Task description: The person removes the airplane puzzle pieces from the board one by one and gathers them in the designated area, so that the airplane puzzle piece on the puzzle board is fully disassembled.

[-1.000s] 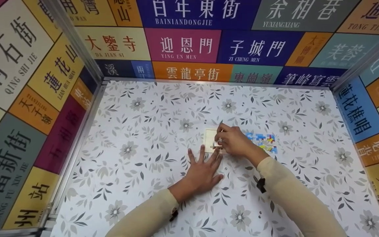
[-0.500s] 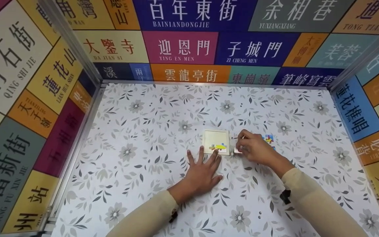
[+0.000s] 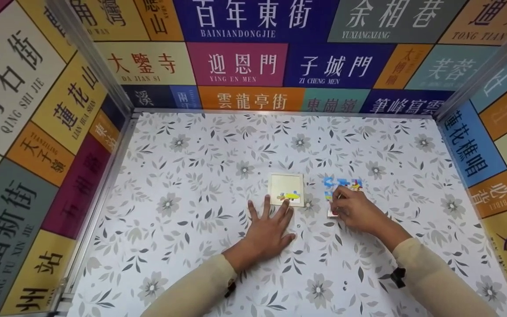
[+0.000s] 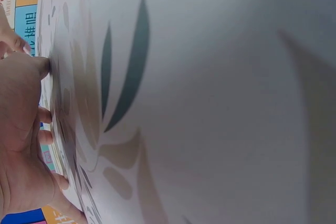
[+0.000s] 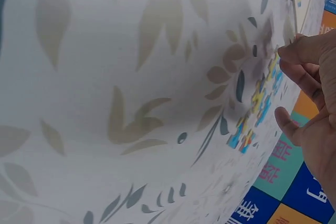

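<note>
A small square wooden puzzle tray [image 3: 287, 177] lies on the table, with joined jigsaw pieces [image 3: 289, 196] showing a yellow shape along its lower edge. My left hand [image 3: 266, 233] lies flat with fingers spread, and its fingertips touch the tray's near edge. To the right, my right hand [image 3: 355, 210] pinches a red-and-white puzzle piece [image 3: 332, 214] low at the tabletop; its fingers partly cover it. Loose blue, yellow and red puzzle pieces [image 3: 337, 181] lie just beyond this hand, some hidden by it. In the right wrist view, thumb and fingertips come together beside those pieces.
A white floral cloth [image 3: 200, 229] covers the table. Colourful panels with printed street names [image 3: 240, 66] stand along the back and both sides, with metal posts at the corners.
My right hand has moved from over the tray to the right, among the loose pieces, uncovering the joined pieces in the tray. The left hand has stayed at the tray's edge.
</note>
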`<state>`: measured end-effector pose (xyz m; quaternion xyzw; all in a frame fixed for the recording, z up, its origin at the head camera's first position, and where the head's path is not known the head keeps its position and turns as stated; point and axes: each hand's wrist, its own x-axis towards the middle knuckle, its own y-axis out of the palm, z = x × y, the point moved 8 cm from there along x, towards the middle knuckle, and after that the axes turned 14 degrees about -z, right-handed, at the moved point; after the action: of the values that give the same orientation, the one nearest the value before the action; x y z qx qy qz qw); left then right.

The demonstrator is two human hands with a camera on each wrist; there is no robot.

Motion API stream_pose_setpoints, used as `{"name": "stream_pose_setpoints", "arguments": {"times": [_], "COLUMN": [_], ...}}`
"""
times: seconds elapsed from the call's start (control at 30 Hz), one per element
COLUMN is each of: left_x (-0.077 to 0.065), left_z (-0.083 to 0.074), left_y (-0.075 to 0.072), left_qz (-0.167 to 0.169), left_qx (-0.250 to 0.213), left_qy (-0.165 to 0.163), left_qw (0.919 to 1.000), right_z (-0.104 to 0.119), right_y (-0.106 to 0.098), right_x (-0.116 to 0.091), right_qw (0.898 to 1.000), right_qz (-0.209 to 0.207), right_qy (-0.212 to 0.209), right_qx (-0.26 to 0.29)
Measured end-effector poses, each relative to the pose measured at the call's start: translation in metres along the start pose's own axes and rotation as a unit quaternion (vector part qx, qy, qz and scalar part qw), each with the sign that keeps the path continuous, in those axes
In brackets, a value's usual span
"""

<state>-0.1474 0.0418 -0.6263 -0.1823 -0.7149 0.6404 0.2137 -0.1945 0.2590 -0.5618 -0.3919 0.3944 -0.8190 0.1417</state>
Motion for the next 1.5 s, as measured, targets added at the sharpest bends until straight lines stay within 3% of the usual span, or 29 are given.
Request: {"name": "stream_pose_setpoints", "arguments": {"times": [0.13,0.37,0.57,0.83,1.13,1.33,1.5], "left_x": [0.000,0.000,0.000,0.000,-0.001,0.000,0.001], "left_z": [0.002,0.002,0.004,0.005,0.004,0.002,-0.001], "left_y": [0.000,0.002,-0.001,-0.002,0.000,0.001,0.000], "left_qz": [-0.008,-0.013,-0.010,-0.005,-0.006,-0.003,0.004], "left_qx": [0.004,0.021,0.019,0.012,0.012,0.020,0.013], "left_qy": [0.000,0.010,0.008,0.005,0.003,0.003,0.002], "left_qw": [1.0000,0.9996,0.9997,0.9999,0.9999,0.9998,0.9999], "right_z": [0.002,-0.002,-0.004,-0.003,0.002,0.005,0.005], "right_y": [0.002,0.003,0.007,0.009,0.009,0.008,0.007], "right_x": [-0.005,-0.012,-0.011,-0.012,-0.014,-0.012,-0.008], "right_qw": [1.000,0.999,0.999,0.997,0.994,0.993,0.994], "right_qz": [0.000,0.019,0.011,-0.002,-0.039,-0.038,-0.013], "right_qy": [-0.019,0.006,0.006,0.006,-0.039,-0.053,-0.023], "right_qx": [-0.009,-0.046,-0.044,-0.080,-0.090,-0.097,-0.111]}}
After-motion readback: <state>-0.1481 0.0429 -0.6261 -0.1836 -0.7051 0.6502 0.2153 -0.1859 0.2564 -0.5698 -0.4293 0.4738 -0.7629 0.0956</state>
